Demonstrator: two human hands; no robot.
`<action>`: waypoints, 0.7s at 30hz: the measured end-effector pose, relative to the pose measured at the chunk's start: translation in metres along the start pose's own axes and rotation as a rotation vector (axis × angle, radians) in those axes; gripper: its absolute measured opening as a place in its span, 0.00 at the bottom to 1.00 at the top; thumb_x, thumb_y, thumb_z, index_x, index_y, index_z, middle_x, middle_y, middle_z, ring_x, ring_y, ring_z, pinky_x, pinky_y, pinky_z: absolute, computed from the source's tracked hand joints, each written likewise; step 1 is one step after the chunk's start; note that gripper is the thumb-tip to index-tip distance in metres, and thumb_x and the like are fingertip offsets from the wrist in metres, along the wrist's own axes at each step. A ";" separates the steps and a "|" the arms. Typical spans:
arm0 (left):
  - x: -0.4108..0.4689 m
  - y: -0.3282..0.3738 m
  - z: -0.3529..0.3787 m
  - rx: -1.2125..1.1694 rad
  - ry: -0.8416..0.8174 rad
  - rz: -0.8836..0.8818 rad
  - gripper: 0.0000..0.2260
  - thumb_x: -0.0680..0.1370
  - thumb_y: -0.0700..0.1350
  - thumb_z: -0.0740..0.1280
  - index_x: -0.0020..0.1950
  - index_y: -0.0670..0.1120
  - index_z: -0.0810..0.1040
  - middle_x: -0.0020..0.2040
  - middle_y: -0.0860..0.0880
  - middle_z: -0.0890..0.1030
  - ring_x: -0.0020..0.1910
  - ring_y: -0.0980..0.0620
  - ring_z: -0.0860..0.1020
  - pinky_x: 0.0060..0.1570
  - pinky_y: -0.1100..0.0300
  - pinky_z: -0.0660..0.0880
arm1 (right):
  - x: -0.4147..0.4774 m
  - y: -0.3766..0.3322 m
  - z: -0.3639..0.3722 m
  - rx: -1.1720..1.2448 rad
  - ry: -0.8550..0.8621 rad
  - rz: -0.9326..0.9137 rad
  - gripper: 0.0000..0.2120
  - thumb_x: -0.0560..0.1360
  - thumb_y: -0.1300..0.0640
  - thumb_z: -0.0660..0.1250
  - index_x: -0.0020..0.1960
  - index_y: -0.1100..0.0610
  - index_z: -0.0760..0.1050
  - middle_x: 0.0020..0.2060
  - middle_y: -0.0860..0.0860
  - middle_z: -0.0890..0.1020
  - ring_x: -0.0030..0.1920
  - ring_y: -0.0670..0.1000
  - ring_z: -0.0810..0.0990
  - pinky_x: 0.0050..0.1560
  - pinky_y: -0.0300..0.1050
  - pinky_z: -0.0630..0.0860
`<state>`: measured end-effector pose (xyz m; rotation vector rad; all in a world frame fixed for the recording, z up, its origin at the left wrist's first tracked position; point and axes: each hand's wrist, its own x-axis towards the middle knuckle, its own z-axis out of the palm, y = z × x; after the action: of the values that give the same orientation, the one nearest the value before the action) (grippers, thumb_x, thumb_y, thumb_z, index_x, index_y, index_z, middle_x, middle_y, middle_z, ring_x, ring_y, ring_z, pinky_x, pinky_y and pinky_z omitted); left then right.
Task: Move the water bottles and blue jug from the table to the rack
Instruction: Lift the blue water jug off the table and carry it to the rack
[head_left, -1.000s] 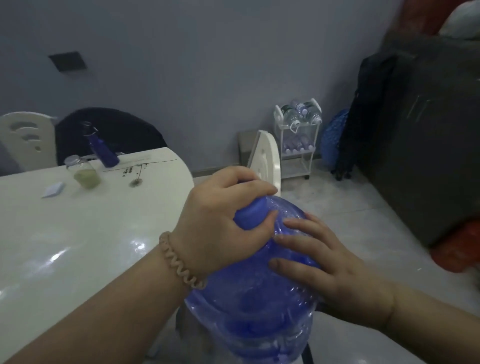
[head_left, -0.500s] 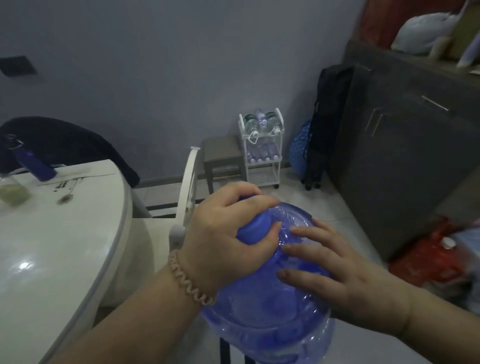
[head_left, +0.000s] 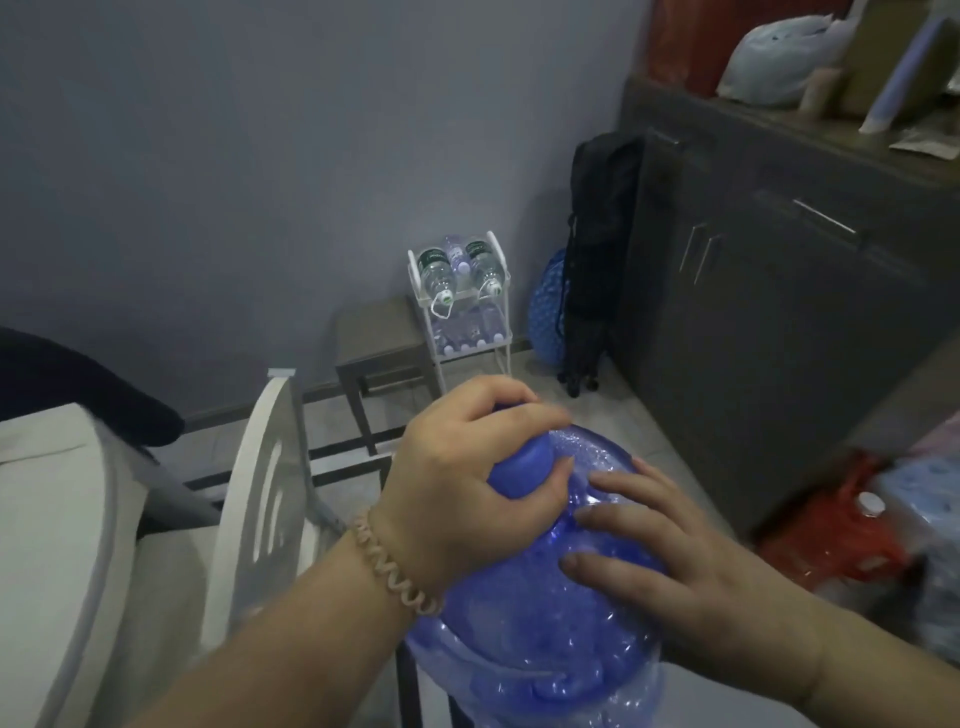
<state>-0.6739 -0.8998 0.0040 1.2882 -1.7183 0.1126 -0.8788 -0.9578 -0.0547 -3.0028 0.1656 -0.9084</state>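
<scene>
Blue jug (head_left: 540, 613) is heavy, so keep your left hand (head_left: 467, 488) clenched on its cap, right hand (head_left: 670, 561) flat against its shoulder, heading for the rack (head_left: 462, 306) at twelve o'clock.

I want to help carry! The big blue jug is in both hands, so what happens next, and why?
Probably keep walking it forward to the white wire rack. The left hand grips the neck of the big blue translucent plastic jug, the right hand steadies its shoulder, and the rack stands far off, by the wall.

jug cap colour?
Solid blue, a deeper shade than the jug; cap shows in the head view under the left hand.
</scene>
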 end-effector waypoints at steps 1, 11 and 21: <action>0.009 -0.017 0.005 -0.003 -0.003 -0.002 0.11 0.67 0.41 0.75 0.48 0.42 0.83 0.45 0.47 0.79 0.44 0.55 0.78 0.46 0.62 0.75 | 0.007 0.014 0.008 -0.007 -0.005 0.007 0.13 0.79 0.52 0.60 0.64 0.50 0.69 0.61 0.53 0.70 0.65 0.61 0.71 0.60 0.66 0.70; 0.092 -0.129 0.026 0.010 0.000 0.009 0.12 0.67 0.41 0.75 0.49 0.41 0.83 0.47 0.47 0.79 0.45 0.55 0.78 0.47 0.62 0.75 | 0.080 0.130 0.056 -0.001 -0.006 0.001 0.18 0.76 0.53 0.66 0.64 0.50 0.69 0.62 0.53 0.69 0.67 0.60 0.69 0.64 0.65 0.67; 0.165 -0.232 0.048 0.166 0.066 -0.149 0.11 0.68 0.43 0.73 0.48 0.42 0.83 0.46 0.47 0.79 0.45 0.57 0.77 0.47 0.64 0.75 | 0.160 0.271 0.120 0.147 -0.006 -0.158 0.22 0.73 0.55 0.70 0.65 0.49 0.69 0.62 0.53 0.69 0.67 0.59 0.69 0.61 0.67 0.69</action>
<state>-0.5202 -1.1439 -0.0052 1.5137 -1.5778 0.2119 -0.7069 -1.2475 -0.0747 -2.9137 -0.1347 -0.8794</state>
